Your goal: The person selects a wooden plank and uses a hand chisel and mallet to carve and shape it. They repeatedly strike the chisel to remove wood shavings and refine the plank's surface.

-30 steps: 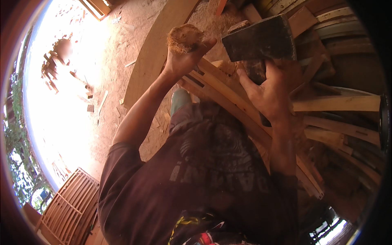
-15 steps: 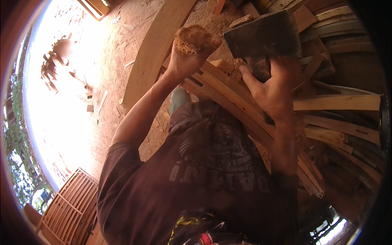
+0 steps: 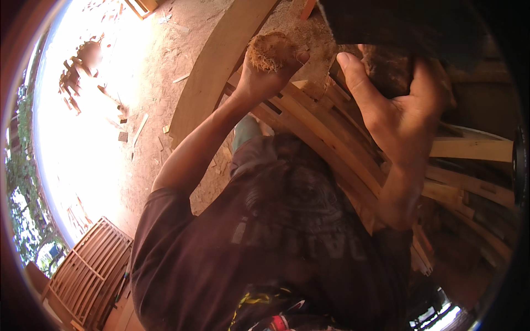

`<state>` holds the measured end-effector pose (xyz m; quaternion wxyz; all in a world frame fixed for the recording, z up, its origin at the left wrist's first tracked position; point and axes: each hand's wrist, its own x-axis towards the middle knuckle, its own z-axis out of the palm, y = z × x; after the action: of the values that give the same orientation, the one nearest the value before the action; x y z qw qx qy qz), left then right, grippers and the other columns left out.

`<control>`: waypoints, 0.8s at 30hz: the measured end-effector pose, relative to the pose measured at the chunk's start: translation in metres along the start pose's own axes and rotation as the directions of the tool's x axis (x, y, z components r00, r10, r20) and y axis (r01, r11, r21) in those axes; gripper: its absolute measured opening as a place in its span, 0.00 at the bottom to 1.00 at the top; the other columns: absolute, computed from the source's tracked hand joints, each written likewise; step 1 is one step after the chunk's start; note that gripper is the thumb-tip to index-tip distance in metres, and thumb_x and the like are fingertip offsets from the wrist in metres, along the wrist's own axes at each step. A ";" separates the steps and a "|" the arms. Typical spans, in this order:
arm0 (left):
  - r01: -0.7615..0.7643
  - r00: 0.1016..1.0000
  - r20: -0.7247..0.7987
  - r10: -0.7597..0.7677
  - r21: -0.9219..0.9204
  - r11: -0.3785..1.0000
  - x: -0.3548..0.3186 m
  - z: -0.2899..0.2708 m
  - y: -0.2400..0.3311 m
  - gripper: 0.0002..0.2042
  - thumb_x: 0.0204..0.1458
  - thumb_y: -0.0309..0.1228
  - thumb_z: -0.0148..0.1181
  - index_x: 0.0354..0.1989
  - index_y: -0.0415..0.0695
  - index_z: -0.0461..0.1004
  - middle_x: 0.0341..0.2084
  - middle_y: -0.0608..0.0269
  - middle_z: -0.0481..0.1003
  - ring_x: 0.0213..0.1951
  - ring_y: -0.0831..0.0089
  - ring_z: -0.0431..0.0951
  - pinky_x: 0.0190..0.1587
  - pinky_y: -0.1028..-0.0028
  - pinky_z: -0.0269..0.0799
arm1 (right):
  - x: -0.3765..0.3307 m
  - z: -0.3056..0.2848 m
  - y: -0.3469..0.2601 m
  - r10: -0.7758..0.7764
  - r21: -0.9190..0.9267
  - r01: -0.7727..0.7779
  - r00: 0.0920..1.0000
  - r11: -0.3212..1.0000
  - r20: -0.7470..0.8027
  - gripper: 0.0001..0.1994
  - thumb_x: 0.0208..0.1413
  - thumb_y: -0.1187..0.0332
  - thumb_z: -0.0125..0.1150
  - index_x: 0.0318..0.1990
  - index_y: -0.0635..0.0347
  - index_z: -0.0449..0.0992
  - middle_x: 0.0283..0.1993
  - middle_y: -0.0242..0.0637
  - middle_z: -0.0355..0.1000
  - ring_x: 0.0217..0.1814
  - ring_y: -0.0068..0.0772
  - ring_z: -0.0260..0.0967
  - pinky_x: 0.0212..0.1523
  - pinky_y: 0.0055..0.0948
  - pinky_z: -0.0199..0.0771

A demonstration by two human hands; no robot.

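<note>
My left hand (image 3: 266,83) is closed around a chisel, seen end-on from above; its round wooden handle top (image 3: 271,51) is battered into frayed fibres. The chisel's blade is hidden beneath the hand, over a wooden beam (image 3: 326,143) with slots cut in it. At the upper right, my right hand (image 3: 397,116) grips a mallet by its brown, rough wooden part (image 3: 388,69). The mallet's large dark head (image 3: 408,27) is lifted close to the camera, apart from the chisel, and runs past the top of the picture.
A broad curved board (image 3: 207,77) lies left of the beam. Stacked timber (image 3: 469,149) fills the right side. Wood scraps (image 3: 140,129) and sawdust cover the sunlit ground, and a slatted wooden frame (image 3: 91,270) stands at the lower left.
My right hand has raised the mallet up and to the right, nearer the camera, so its head looks larger. My left hand and the chisel appear slightly farther right and stay gripped.
</note>
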<state>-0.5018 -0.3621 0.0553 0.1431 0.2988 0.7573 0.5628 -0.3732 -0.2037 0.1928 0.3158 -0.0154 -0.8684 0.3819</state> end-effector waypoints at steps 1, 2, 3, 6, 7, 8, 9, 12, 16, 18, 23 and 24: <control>0.023 0.999 0.032 -0.025 0.046 0.999 0.000 -0.002 0.003 0.15 0.60 0.41 0.73 0.31 0.42 0.79 0.25 0.64 0.77 0.28 0.70 0.77 0.33 0.67 0.73 | -0.001 0.002 -0.002 0.035 0.037 -0.034 0.999 0.999 -0.022 0.10 0.56 0.75 0.77 0.44 0.64 0.82 0.38 0.35 0.84 0.40 0.25 0.83 0.42 0.25 0.83; 0.045 0.997 0.063 -0.051 0.091 0.995 -0.001 -0.003 0.004 0.14 0.60 0.40 0.73 0.32 0.42 0.79 0.26 0.64 0.78 0.28 0.69 0.78 0.33 0.67 0.74 | -0.002 0.004 -0.004 0.070 0.073 -0.067 0.997 0.995 -0.042 0.10 0.56 0.75 0.77 0.43 0.64 0.82 0.38 0.35 0.84 0.40 0.24 0.83 0.41 0.25 0.83; -0.018 0.998 0.067 0.009 0.135 0.991 -0.001 -0.002 0.001 0.13 0.60 0.40 0.72 0.34 0.42 0.80 0.27 0.64 0.79 0.30 0.67 0.79 0.35 0.66 0.74 | -0.005 0.008 -0.004 0.099 -0.009 -0.099 0.994 0.995 0.048 0.10 0.56 0.74 0.76 0.43 0.64 0.82 0.38 0.37 0.84 0.40 0.27 0.83 0.41 0.27 0.83; -0.245 0.969 0.039 0.242 0.185 0.952 -0.002 0.005 -0.008 0.13 0.60 0.40 0.70 0.41 0.43 0.82 0.31 0.63 0.81 0.34 0.61 0.82 0.38 0.64 0.77 | -0.019 0.024 0.003 0.193 -0.250 -0.124 0.942 0.960 0.273 0.08 0.57 0.71 0.75 0.40 0.63 0.81 0.37 0.42 0.84 0.39 0.36 0.85 0.38 0.35 0.83; -0.344 0.936 -0.014 0.351 0.153 0.926 -0.004 0.008 -0.012 0.13 0.61 0.40 0.69 0.44 0.43 0.82 0.32 0.63 0.82 0.36 0.60 0.82 0.39 0.63 0.78 | -0.019 0.034 0.008 0.213 -0.321 -0.103 0.919 0.941 0.331 0.08 0.57 0.71 0.74 0.39 0.63 0.81 0.37 0.43 0.84 0.38 0.40 0.84 0.38 0.38 0.83; -0.431 0.894 -0.071 0.442 0.130 0.893 -0.008 0.011 -0.017 0.14 0.61 0.41 0.68 0.46 0.44 0.82 0.33 0.63 0.83 0.37 0.59 0.83 0.40 0.62 0.78 | -0.018 0.038 0.012 0.240 -0.383 -0.079 0.888 0.920 0.393 0.08 0.57 0.70 0.73 0.38 0.63 0.81 0.37 0.45 0.83 0.38 0.44 0.84 0.37 0.41 0.82; -0.421 0.902 -0.025 0.430 0.165 0.892 -0.011 0.013 -0.023 0.14 0.61 0.40 0.67 0.47 0.44 0.82 0.35 0.62 0.83 0.40 0.58 0.83 0.42 0.61 0.78 | -0.017 0.035 0.015 0.168 -0.359 -0.021 0.908 0.933 0.383 0.11 0.56 0.69 0.73 0.41 0.63 0.79 0.34 0.46 0.82 0.36 0.48 0.83 0.36 0.44 0.82; -0.411 0.911 0.124 0.393 0.340 0.846 -0.022 0.007 -0.035 0.15 0.62 0.40 0.64 0.52 0.45 0.82 0.43 0.58 0.83 0.46 0.56 0.83 0.47 0.59 0.78 | -0.017 0.024 0.010 0.063 -0.301 0.042 0.942 0.953 0.329 0.15 0.54 0.66 0.73 0.45 0.62 0.76 0.32 0.50 0.80 0.35 0.58 0.80 0.36 0.50 0.80; -0.272 0.941 0.306 0.143 0.435 0.858 -0.036 0.002 -0.030 0.17 0.60 0.39 0.64 0.54 0.46 0.82 0.49 0.52 0.82 0.53 0.51 0.80 0.54 0.57 0.75 | -0.028 0.023 -0.025 0.202 -0.285 -0.126 0.945 0.950 0.257 0.14 0.55 0.65 0.74 0.43 0.62 0.79 0.37 0.51 0.81 0.40 0.61 0.81 0.42 0.51 0.81; -0.273 0.946 0.250 0.204 0.280 0.920 -0.034 0.009 -0.036 0.17 0.57 0.38 0.65 0.53 0.47 0.82 0.50 0.51 0.81 0.55 0.48 0.79 0.56 0.54 0.74 | -0.048 0.037 -0.006 0.265 -0.346 -0.148 0.909 0.926 0.322 0.14 0.54 0.64 0.74 0.42 0.62 0.79 0.36 0.52 0.81 0.39 0.60 0.81 0.42 0.50 0.81; -0.320 0.921 0.380 0.092 0.600 0.733 -0.047 0.025 -0.114 0.14 0.44 0.30 0.68 0.41 0.46 0.81 0.47 0.57 0.80 0.56 0.51 0.76 0.63 0.49 0.66 | -0.069 0.044 0.028 0.374 -0.412 -0.197 0.833 0.890 0.409 0.13 0.54 0.68 0.74 0.41 0.64 0.79 0.36 0.53 0.80 0.38 0.59 0.81 0.42 0.48 0.81; -0.320 0.945 0.240 0.222 0.536 0.781 -0.039 0.023 -0.122 0.10 0.46 0.32 0.70 0.36 0.46 0.78 0.42 0.60 0.79 0.49 0.57 0.77 0.57 0.52 0.68 | -0.078 0.034 0.022 0.383 -0.367 -0.236 0.828 0.900 0.408 0.13 0.54 0.68 0.73 0.42 0.64 0.78 0.36 0.53 0.80 0.40 0.59 0.81 0.43 0.49 0.81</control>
<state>-0.4942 -0.3910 -0.0717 0.0267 0.4789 0.8246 0.2999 -0.3343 -0.2307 0.1186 0.0223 -0.1123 -0.9520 0.2840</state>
